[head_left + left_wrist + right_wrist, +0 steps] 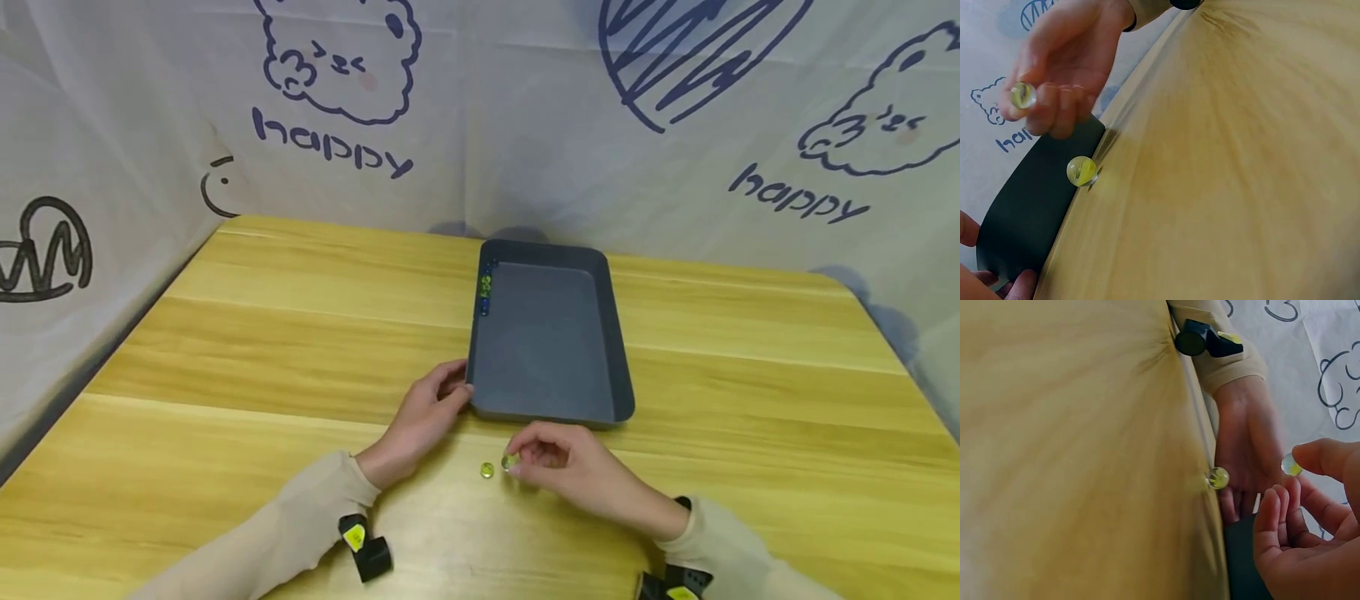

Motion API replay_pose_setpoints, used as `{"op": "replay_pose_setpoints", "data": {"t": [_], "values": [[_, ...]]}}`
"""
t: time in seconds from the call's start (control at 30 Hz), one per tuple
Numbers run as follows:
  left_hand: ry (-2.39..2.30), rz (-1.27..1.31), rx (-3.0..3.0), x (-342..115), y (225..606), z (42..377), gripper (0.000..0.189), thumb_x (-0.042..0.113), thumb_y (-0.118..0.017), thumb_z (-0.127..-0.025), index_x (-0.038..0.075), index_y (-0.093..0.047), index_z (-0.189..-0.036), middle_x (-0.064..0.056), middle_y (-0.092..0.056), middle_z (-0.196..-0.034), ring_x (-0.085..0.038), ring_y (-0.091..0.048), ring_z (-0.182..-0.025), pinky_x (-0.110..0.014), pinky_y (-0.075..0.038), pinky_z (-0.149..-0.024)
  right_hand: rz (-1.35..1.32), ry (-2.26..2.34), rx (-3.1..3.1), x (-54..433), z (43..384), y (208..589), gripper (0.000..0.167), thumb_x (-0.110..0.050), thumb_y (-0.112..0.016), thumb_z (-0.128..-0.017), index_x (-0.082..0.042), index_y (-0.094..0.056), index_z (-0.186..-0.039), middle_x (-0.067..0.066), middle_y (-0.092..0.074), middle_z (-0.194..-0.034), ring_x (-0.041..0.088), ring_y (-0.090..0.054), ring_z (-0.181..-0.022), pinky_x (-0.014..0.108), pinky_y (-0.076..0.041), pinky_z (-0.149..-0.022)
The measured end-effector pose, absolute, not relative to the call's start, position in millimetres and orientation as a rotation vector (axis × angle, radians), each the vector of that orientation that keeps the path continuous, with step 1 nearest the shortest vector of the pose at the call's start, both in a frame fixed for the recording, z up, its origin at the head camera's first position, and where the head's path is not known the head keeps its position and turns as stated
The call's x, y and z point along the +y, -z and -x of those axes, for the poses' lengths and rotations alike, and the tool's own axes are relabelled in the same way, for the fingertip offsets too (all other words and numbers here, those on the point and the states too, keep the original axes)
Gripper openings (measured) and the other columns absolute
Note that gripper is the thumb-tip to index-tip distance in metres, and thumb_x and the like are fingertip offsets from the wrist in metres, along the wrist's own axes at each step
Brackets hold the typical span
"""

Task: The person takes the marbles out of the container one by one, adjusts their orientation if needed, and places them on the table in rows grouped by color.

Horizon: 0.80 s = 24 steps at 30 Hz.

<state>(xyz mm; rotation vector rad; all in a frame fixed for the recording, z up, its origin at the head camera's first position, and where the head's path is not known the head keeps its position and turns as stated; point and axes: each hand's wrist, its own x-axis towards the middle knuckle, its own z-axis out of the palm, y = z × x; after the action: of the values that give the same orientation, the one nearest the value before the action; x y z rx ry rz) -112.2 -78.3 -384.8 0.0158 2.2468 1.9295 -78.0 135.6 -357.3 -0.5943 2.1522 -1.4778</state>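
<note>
My right hand (pixel 573 462) pinches a clear glass marble (pixel 510 462) with a yellow-green swirl between thumb and index finger, just in front of the tray's near edge. The other fingers curl in toward the palm. On the table close to its left lies a second yellow-green marble (pixel 487 470), seen larger in the left wrist view. My left hand (pixel 420 417) rests against the near left corner of the dark grey rectangular tray (pixel 540 416), its thumb at the corner and its fingers along the left side. Several blue and yellow-green marbles (pixel 486 287) line the tray's left inner wall.
The wooden table (pixel 300 350) carries the tray near its middle. White cloth (pixel 510 150) with blue drawings and lettering hangs behind it and at the sides. A black wrist device (pixel 366 546) is strapped over the left sleeve, another (pixel 675 583) at the right.
</note>
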Motion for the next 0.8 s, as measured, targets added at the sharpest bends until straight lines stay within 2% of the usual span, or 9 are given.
{"op": "replay_pose_setpoints", "data": {"t": [0.53,0.8], "values": [[-1.94,-0.039,2.244,-78,386,113,0.044,0.007,-0.052,-0.097,-0.006,-0.045,-0.139,-0.021,-0.055,-0.129,-0.03,-0.053,-0.116,-0.042,-0.043,-0.1,0.588,1.409,2.171,139,88,370,0.016,-0.013,-0.069,-0.09,-0.003,-0.069,-0.102,0.002,-0.064,-0.088,0.017,-0.059,-0.081,0.026,-0.049,-0.07],[-1.93,-0.032,2.254,-79,384,114,0.044,0.007,-0.052,-0.097,-0.006,-0.045,-0.139,-0.02,-0.055,-0.13,-0.03,-0.053,-0.117,-0.043,-0.042,-0.1,0.752,1.285,2.301,139,90,376,0.01,-0.013,-0.071,-0.087,-0.009,-0.07,-0.096,-0.007,-0.06,-0.079,0.007,-0.055,-0.072,0.024,-0.048,-0.064]]}}
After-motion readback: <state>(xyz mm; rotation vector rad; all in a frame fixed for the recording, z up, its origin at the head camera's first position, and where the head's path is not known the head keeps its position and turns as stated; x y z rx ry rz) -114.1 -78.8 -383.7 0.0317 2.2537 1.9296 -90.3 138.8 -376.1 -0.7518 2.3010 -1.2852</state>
